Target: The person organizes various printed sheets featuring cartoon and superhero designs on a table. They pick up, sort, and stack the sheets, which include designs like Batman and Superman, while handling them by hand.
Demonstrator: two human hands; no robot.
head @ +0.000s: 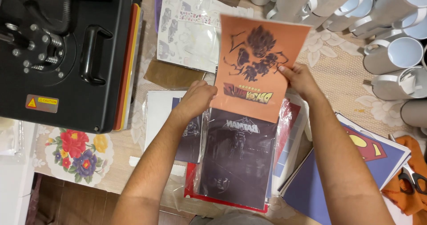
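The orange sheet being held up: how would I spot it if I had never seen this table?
Start at the big black heat press on the table's left, then look right to the person's two hands, the left hand and the right hand. Between them is the orange sheet, raised above a dark print. It alone is orange with a dark spiky-haired figure.

My left hand's [197,98] fingertips are hidden behind the orange sheet [258,65], which also covers the top of the dark print [238,158], while the frame's edges cut off the black press [62,51], the white mugs [391,51] and the scissors [413,178].
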